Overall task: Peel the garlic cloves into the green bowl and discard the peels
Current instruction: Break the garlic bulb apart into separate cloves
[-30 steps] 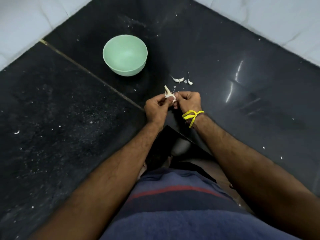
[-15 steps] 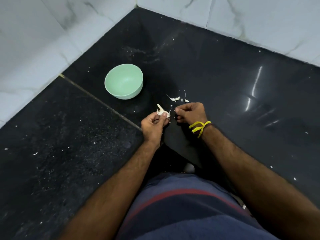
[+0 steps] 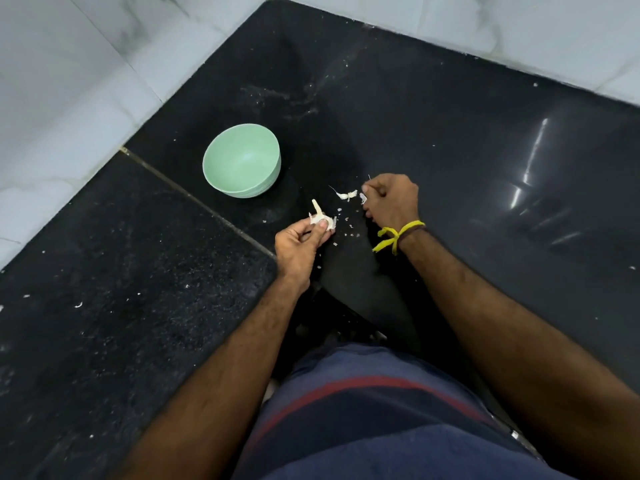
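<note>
Where the left hand curls above the dark floor, it grips the garlic: thumb pressed over the front, fingers folded behind. Garlic is a partial head, off-white, papery skin ragged at the edges, with a pale stub of stem sticking up and tilted to the left. It sits between the two hands, nearer the left, just off the bowl's near right side.

Right hand is apart from the left, knuckles up, fingers curled. A small white bit shows at the fingertips, peel or clove, cannot tell which. Pinched, by the look of it. Yellow band tied at the right wrist, ends hanging loose.

Bowl stands upright on the floor, pale green, smooth inside, nothing visible in it. Well apart from both hands.

Peels lie on the floor between bowl and right hand: two small curved white pieces, one with a thin trailing thread. Finer white flecks scatter just below them, between the hands.

Floor is glossy black stone with a thin seam running diagonally under the left hand; white marbled tiles border it at left and top. Blue cloth with a red stripe fills the bottom.
</note>
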Action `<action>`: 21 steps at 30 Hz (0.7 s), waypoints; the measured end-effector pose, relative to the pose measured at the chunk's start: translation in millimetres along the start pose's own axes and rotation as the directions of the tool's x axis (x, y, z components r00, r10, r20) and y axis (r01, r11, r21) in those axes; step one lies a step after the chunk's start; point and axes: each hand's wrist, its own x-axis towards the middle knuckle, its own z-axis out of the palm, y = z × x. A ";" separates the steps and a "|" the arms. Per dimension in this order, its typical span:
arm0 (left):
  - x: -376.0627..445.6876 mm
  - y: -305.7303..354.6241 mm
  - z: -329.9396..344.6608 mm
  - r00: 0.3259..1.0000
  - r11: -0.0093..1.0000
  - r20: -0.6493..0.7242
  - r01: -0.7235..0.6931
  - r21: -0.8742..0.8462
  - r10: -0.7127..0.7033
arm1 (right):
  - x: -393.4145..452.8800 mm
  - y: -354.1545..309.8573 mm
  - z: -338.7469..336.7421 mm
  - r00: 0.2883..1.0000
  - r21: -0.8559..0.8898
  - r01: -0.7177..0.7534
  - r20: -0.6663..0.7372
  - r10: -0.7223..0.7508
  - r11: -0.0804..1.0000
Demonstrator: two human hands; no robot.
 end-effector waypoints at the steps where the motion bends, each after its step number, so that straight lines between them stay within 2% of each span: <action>1: 0.1 -0.1 -2.2 1.000 1.000 0.016 0.007 0.003 -0.007 | -5.1 0.1 1.1 1.000 0.030 0.004 0.004 -0.004 1.000; 5: 1.6 -1.7 -6.6 0.998 1.000 0.067 0.021 0.010 -0.021 | -34.6 2.2 18.9 0.974 0.213 -0.039 0.227 -0.010 0.976; 7: -0.2 -0.9 -7.4 0.996 1.000 0.084 0.019 0.016 -0.020 | -42.5 4.4 27.9 0.951 0.249 -0.051 0.307 -0.029 0.967; 21: 0.7 6.2 -7.1 0.992 0.999 0.121 -0.027 -0.029 0.031 | -48.1 -1.1 25.3 0.916 0.482 -0.258 0.396 0.054 0.838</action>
